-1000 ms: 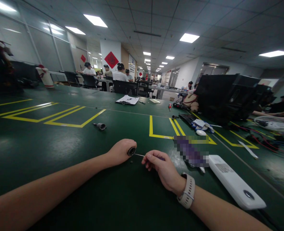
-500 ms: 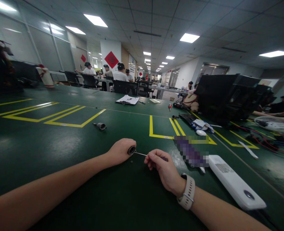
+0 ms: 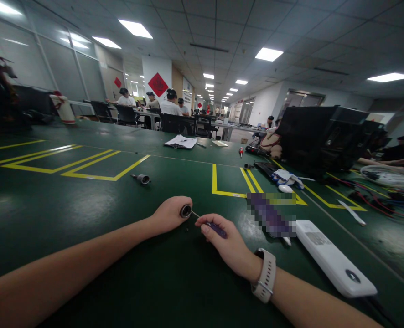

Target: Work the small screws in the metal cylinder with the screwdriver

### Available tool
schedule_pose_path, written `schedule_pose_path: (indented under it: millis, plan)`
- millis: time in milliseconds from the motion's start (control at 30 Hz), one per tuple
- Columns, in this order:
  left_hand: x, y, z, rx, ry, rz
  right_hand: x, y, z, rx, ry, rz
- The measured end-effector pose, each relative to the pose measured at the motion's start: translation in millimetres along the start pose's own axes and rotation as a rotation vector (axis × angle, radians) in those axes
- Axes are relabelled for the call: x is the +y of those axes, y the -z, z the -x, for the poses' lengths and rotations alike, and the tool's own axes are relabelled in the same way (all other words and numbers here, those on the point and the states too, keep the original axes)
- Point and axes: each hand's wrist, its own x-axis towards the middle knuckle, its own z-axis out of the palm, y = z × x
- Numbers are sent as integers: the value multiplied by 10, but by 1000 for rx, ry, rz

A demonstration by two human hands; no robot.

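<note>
My left hand [image 3: 171, 213] is closed around a hole saw [image 3: 185, 211], a dark metal cup whose round open end faces me. My fingers hide the rest of it. From the right, my right hand [image 3: 219, 239] grips a screwdriver by its purple handle [image 3: 217, 229]. Its thin metal shaft [image 3: 195, 214] points at the cup's side; whether the tip sits in something there is too small to tell. Just below, a tiny ring-shaped metal piece [image 3: 187, 230] lies on the green table. Farther off to the left, a similar hole saw [image 3: 142, 179] rests on its side.
A long white device [image 3: 335, 257] with a cable lies right of my right forearm, beside a blurred-out purple item [image 3: 270, 216]. Behind are gloves [image 3: 288, 176], a small dark metal part [image 3: 248, 166], a red tool [image 3: 241, 151] and a clipboard [image 3: 181, 141]. Black cases [image 3: 325, 136] stand at right.
My right hand has shifted a little left, nearer the hole saw, and its grip has turned so that more of the purple handle shows. My left hand is almost unmoved.
</note>
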Motion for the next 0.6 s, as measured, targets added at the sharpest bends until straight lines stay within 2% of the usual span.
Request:
schedule_pose_path:
  millis: [600]
  plan:
    - [-11, -4, 10, -15, -9, 64, -23, 28, 10, -70, -28, -5]
